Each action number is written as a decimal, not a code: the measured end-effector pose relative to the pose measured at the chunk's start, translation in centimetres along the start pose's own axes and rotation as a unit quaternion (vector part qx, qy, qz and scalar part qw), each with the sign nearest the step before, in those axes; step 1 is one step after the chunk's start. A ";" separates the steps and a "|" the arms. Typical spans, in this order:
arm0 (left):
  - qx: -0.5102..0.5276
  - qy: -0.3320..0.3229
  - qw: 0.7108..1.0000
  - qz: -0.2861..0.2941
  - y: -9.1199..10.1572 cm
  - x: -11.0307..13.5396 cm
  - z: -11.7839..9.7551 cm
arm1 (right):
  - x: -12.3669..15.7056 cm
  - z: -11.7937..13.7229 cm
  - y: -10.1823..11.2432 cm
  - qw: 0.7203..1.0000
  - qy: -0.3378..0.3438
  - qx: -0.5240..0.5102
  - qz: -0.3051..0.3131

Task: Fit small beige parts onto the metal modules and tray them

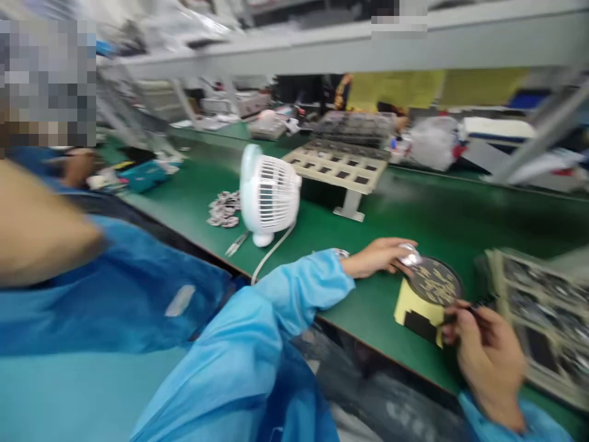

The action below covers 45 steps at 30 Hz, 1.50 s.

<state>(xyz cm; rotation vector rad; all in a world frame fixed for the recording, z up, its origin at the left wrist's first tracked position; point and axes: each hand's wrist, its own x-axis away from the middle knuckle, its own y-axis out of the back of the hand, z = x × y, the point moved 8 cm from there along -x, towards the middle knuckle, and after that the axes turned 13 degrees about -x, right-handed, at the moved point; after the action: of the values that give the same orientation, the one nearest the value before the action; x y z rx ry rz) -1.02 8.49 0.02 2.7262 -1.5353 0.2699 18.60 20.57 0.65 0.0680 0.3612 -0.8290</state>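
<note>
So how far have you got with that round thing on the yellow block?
Maybe done: a pile of round pieces lies by the fan. In hand: the left hand pinches a small shiny piece at the edge of the round board on the yellow block; the right hand holds a thin dark tool to it. Left: the tray beside it holds more parts, too blurred to count.

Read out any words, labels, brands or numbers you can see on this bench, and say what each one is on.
No text can be read; the picture is motion-blurred.
Round dark board, between the left hand and the right hand, which grips a thin dark tool: pale markings, too blurred to read.
Yellow block under it: no lettering shows.
White fan: no brand visible.
Trays at right: too blurred.
</note>
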 end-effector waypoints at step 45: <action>-0.286 0.051 0.953 0.089 -2.9 1.2 2.5 | 0.5 0.9 -1.7 0.992 0.077 -0.078 0.066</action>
<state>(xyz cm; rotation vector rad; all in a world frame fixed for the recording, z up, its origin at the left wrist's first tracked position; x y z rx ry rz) 2.40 8.72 -2.02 2.1036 -1.5320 -0.0374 17.92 18.92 1.47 0.0110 0.5605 -0.6641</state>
